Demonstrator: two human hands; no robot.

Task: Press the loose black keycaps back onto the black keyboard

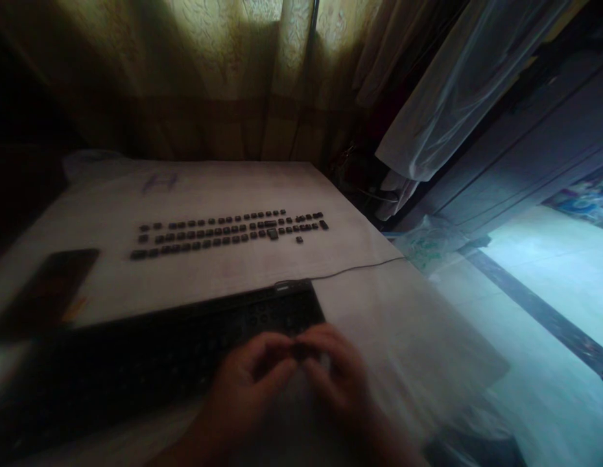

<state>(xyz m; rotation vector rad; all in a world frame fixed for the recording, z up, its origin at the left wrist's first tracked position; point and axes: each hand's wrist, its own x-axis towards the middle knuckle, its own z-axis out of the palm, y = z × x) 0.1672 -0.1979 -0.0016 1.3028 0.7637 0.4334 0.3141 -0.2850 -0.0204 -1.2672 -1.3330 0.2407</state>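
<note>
My left hand (248, 379) and my right hand (339, 373) meet at the near right corner of a black keyboard (185, 350). Fingers and thumbs of both pinch a small dark keycap (300, 351) between them; blur and shade hide its details. The keyboard lies slantwise on the table, and its surface is too dark to tell most keys apart. Beyond it, several loose black keycaps (216, 231) are laid out in rows. One single keycap (299, 240) sits a little nearer than the rows.
A dark phone-like slab (51, 285) lies at the left of the white-covered table (233, 188). The keyboard's cable (354, 268) runs off to the right edge. Curtains (209, 78) hang behind the table, and a plastic bag (423, 243) is beside it on the right.
</note>
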